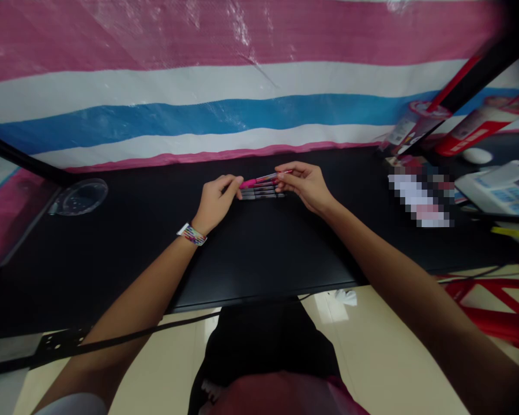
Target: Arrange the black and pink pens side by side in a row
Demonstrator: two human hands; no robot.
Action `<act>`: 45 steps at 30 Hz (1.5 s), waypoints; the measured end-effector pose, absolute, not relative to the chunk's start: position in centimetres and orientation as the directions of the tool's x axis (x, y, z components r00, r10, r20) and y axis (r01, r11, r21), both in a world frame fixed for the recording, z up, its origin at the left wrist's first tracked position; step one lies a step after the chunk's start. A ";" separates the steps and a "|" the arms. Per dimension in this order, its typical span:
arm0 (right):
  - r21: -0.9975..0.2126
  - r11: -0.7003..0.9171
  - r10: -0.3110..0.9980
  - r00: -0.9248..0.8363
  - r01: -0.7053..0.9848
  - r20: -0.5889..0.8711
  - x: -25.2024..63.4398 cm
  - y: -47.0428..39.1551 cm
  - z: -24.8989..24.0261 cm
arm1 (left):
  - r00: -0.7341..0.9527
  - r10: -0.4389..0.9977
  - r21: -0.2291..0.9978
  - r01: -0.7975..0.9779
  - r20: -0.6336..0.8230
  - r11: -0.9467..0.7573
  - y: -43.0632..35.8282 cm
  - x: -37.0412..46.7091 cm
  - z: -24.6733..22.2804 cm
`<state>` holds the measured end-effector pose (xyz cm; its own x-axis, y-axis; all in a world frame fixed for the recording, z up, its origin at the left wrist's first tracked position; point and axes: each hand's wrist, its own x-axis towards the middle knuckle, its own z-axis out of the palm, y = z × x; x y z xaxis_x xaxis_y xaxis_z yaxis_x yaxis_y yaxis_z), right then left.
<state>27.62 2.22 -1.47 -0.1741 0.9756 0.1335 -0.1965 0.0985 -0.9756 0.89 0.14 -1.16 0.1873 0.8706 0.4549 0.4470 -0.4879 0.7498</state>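
Between my two hands is a pink pen [263,179] with a clear barrel and a reddish end, lying nearly level. The fingers of my left hand [218,202] pinch its pink end. At the reddish end, my right hand [305,185] grips it between thumb and fingers. Just below it, several dark pens [263,192] lie side by side in a row on the black table [259,248]. My fingertips partly cover both ends of that row. A colourful woven band [193,234] circles my left wrist.
A clear round plastic lid or dish [81,197] lies at the left. To the right stand a cup with a red straw [415,129], a red-and-white container [476,127] and a white rounded object [477,155]. Striped sheeting [225,115] hangs behind; a red stool [497,302] stands below right.
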 end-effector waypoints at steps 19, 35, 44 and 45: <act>-0.974 0.147 0.981 -0.097 -0.174 0.166 27.4 2.7 -2.3 | 0.106 0.902 0.851 0.302 0.418 -0.429 1.2 0.5 -1.9; -0.957 0.269 0.963 0.048 -0.106 0.266 28.0 3.2 -2.1 | -0.013 0.892 0.850 0.310 0.451 -0.425 2.1 -0.3 -2.4; -0.950 0.288 0.958 0.038 -0.124 0.285 27.9 3.2 -2.4 | -0.014 0.898 0.867 0.266 0.440 -0.421 1.7 0.0 -2.0; -0.953 0.275 0.961 -0.008 -0.124 0.278 27.7 3.0 -2.3 | 0.018 0.893 0.849 0.301 0.450 -0.434 1.5 0.1 -1.9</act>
